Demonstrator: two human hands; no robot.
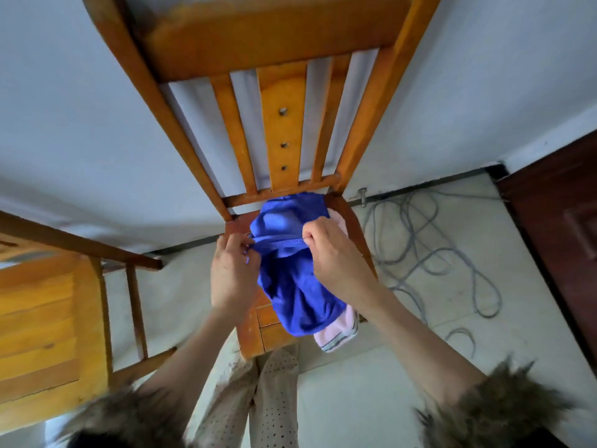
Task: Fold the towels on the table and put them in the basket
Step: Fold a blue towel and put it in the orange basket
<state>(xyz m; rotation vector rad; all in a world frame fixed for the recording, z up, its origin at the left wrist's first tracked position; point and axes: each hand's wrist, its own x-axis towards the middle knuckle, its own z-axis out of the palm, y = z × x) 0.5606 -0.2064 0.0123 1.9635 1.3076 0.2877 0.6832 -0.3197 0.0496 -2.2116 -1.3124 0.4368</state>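
Both hands pinch the blue towel's [298, 286] hem taut, left hand [233, 273] and right hand [336, 253], over the chair seat [255, 331], a pink towel [339, 334] apparently beneath, overhanging the seat's edge.

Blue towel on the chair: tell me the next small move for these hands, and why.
Probably draw the two hands apart and lift, so the blue towel opens flat. The left hand and right hand each pinch its hemmed edge close together, and the cloth below hangs bunched over the chair seat, on top of a pink towel. It cannot be folded neatly while crumpled.
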